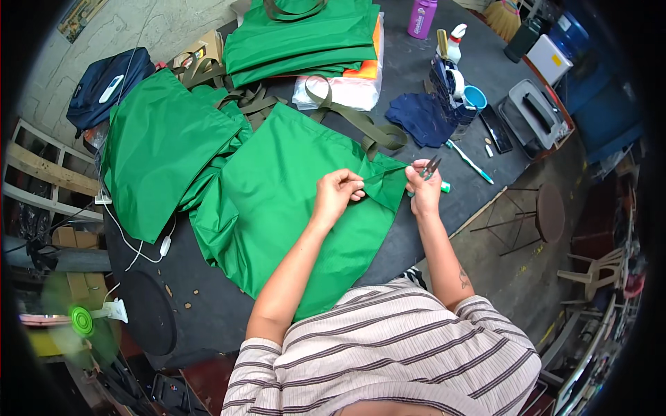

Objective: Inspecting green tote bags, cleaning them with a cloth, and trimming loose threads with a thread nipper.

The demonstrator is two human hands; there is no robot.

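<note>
Two bare hands at work on one shiny green cloth bag [291, 201], spread flat on a dark table top [416, 76]. Left hand [336, 194] pinching a folded edge of cloth, fingers closed on it, to keep it tight. Right hand [424, 187] closed around small silver snips [430, 166], blades at the bag's corner. More green bags stacked behind [298, 35]. Blue backpack [104, 87], purple bottle [421, 17] nearby. Grey concrete floor [513, 277] and a brown round stool [548, 211] beside.

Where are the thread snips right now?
In the head view, the thread snips are in the right hand, right of centre, at the corner of the green bag that the left hand pinches.
</note>
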